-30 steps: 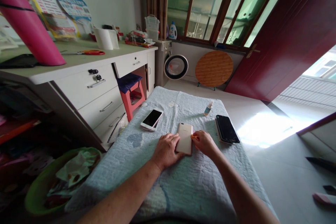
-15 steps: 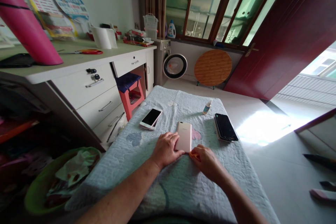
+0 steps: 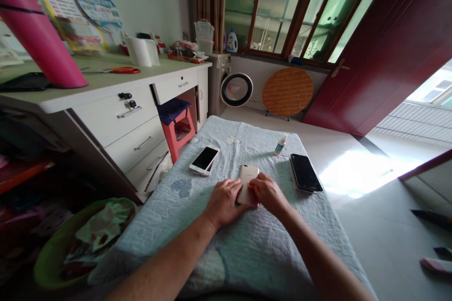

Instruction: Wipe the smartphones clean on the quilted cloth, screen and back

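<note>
The gold phone (image 3: 250, 173) lay back up on the quilted cloth (image 3: 169, 214), camera end away from the person. From its eight o'clock side the left hand (image 3: 223, 201) gripped it, fingers at the long edge, thumb along the bottom. At three o'clock the right hand (image 3: 269, 194) pinched an orange item (image 3: 250, 185) (mostly hidden by fingers) over the phone's back. A white-topped phone stack (image 3: 205, 158) sat at ten, a spray bottle (image 3: 280, 146) between one and two, a black-topped pile (image 3: 305, 172) near three.
</note>
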### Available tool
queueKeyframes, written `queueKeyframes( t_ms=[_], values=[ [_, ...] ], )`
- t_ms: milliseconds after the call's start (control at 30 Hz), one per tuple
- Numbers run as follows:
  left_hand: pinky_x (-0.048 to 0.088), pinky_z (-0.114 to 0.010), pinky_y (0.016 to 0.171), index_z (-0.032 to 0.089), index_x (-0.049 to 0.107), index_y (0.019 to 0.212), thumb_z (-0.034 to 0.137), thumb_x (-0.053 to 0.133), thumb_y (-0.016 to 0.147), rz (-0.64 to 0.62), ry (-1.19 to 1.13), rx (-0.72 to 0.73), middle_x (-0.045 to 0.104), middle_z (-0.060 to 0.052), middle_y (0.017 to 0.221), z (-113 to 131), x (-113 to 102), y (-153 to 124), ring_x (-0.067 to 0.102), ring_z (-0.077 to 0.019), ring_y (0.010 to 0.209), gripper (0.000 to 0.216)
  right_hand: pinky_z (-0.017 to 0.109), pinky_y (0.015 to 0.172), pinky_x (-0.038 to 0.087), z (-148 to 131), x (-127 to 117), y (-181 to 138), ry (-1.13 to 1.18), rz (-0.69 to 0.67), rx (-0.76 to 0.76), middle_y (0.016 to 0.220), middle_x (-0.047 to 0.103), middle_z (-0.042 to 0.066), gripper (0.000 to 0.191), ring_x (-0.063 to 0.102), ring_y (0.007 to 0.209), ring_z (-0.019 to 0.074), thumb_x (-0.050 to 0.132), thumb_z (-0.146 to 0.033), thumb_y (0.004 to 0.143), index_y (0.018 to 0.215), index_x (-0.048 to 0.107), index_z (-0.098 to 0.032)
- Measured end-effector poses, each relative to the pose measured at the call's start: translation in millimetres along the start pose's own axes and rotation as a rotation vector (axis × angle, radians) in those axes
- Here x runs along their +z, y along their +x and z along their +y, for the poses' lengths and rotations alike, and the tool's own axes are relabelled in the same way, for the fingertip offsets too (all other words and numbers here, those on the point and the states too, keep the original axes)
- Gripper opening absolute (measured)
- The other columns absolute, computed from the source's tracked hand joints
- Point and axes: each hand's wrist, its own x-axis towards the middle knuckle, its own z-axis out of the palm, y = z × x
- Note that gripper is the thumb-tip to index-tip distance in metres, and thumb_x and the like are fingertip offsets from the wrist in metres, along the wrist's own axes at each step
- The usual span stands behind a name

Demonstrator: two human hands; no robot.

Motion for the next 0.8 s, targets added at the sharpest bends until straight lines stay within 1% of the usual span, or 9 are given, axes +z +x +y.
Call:
queueKeyframes(
  t_ms=[100,200,367,533,667,733,800],
  values=[
    [0.041,-0.041,0.095,0.021,0.061,0.108,0.044,0.068,0.076,-0.004,-0.01,-0.001,0.066,-0.009,0.11,1,-1,0,0.056,-0.0297,0.108,0.041,0.021,0.074,0.038,15,1,23,-0.046,0.049,0.044,0.086,0.057,0.004,0.025,0.054,0.079,0.0128,0.046,-0.014,0.088,0.085,0.071,-0.018],
    [0.041,-0.04,0.094,0.021,0.061,0.105,0.04,0.069,0.075,-0.008,-0.018,-0.01,0.066,-0.007,0.108,2,-3,0,0.056,-0.0291,0.106,0.037,0.021,0.074,0.038,21,2,45,-0.09,0.061,0.085,0.083,0.058,0.005,0.025,0.054,0.08,0.0138,0.047,-0.014,0.088,0.084,0.072,-0.017],
    [0.043,-0.039,0.089,0.022,0.061,0.104,0.046,0.068,0.076,0.002,-0.047,-0.021,0.066,-0.006,0.104,3,-4,1,0.057,-0.0274,0.098,0.037,0.021,0.075,0.038,12,9,69,-0.091,0.058,0.131,0.09,0.061,0.007,0.027,0.056,0.082,0.0143,0.046,-0.014,0.088,0.09,0.073,-0.016],
    [0.042,-0.039,0.089,0.023,0.06,0.106,0.045,0.072,0.073,-0.006,-0.072,-0.031,0.066,-0.005,0.102,0,-2,2,0.057,-0.0278,0.1,0.041,0.021,0.077,0.039,0,15,79,-0.063,0.043,0.104,0.091,0.062,0.007,0.026,0.056,0.083,0.0138,0.047,-0.013,0.087,0.089,0.073,-0.016],
    [0.042,-0.04,0.092,0.021,0.056,0.111,0.048,0.074,0.069,0.018,-0.075,-0.051,0.064,-0.007,0.104,-7,5,0,0.056,-0.0285,0.102,0.054,0.02,0.078,0.04,-4,13,76,-0.035,0.025,0.073,0.09,0.062,0.007,0.028,0.057,0.083,0.0132,0.047,-0.011,0.086,0.091,0.074,-0.016],
    [0.04,-0.042,0.098,0.018,0.049,0.122,0.051,0.075,0.067,0.056,-0.075,-0.052,0.06,-0.011,0.117,-11,9,0,0.053,-0.0302,0.111,0.07,0.021,0.078,0.04,-5,12,71,-0.014,0.008,0.034,0.089,0.062,0.006,0.028,0.056,0.082,0.0131,0.047,-0.01,0.086,0.09,0.074,-0.017],
    [0.036,-0.046,0.103,0.015,0.037,0.134,0.056,0.075,0.065,0.094,-0.068,-0.057,0.051,-0.016,0.131,-15,11,0,0.046,-0.0328,0.122,0.088,0.022,0.077,0.041,-7,13,62,0.001,-0.015,-0.024,0.087,0.061,0.006,0.028,0.055,0.081,0.0133,0.047,-0.011,0.087,0.087,0.074,-0.018]
  ],
)
